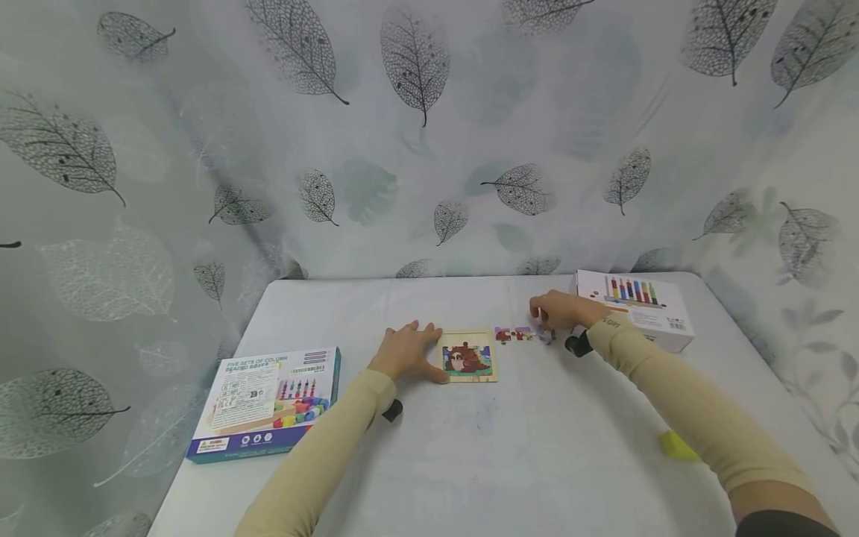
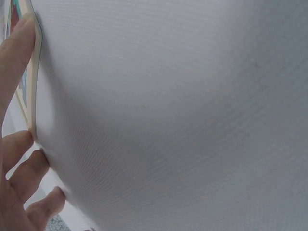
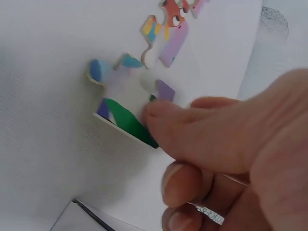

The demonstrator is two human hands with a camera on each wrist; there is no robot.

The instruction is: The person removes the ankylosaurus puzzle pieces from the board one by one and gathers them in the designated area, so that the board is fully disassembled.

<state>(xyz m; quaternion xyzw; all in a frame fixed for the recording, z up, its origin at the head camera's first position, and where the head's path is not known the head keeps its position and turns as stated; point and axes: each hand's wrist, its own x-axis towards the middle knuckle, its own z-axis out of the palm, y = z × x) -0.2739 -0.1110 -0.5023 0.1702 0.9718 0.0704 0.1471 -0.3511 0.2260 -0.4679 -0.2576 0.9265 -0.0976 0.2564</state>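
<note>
My left hand rests with spread fingers at the left side of a square wooden puzzle board. Its thumb lies over the frame edge, and a fingertip touches a corner. Inside the frame is a partly filled picture of a brown animal. To the right of the board, my right hand pinches a jigsaw piece with green, white and purple areas. The piece is tilted, one edge raised, close over the table. Several more jigsaw pieces lie in a row between the board and this hand.
A flat toy box lies on the left of the white table. Another white box stands at the back right, close behind the right wrist. A yellow object is partly covered by the right forearm. Leaf-patterned cloth hangs behind.
</note>
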